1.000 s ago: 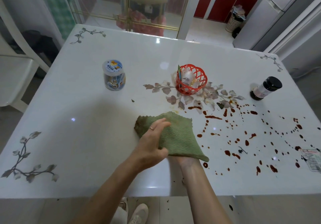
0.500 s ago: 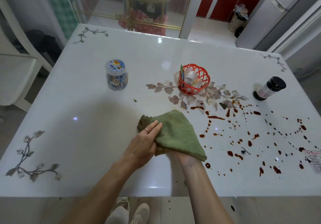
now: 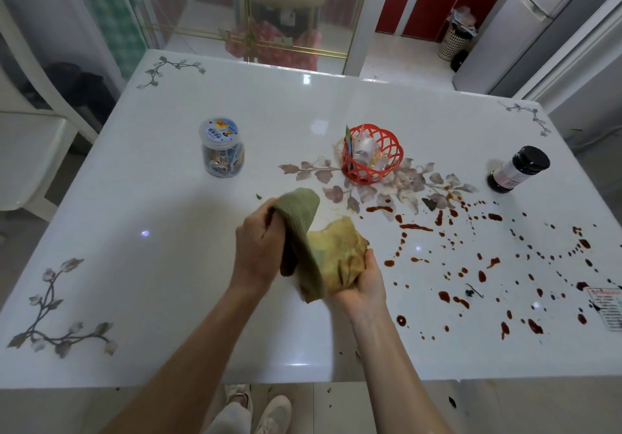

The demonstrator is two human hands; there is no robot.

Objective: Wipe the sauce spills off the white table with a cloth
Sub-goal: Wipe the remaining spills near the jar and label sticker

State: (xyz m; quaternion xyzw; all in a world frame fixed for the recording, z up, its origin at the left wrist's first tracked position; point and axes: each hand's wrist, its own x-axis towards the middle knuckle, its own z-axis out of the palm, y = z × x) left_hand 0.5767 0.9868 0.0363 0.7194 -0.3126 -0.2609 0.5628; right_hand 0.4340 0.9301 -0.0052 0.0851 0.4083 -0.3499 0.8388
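— What's changed, head view?
— The cloth, flat a second ago, is lifted just nearside of the red basket. The left hand curls its fingers round a fold, and the right hand cups the bunch, thumb on top. It looks like refolding; sauce spills right of the basket still mark the table.
— Labels?
— The jar has lid print, unreadable.

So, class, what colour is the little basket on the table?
Red, an open lattice basket, seen in the head view.

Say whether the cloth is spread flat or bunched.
Bunched: the cloth, doubled over, is gripped by the left hand and right hand.
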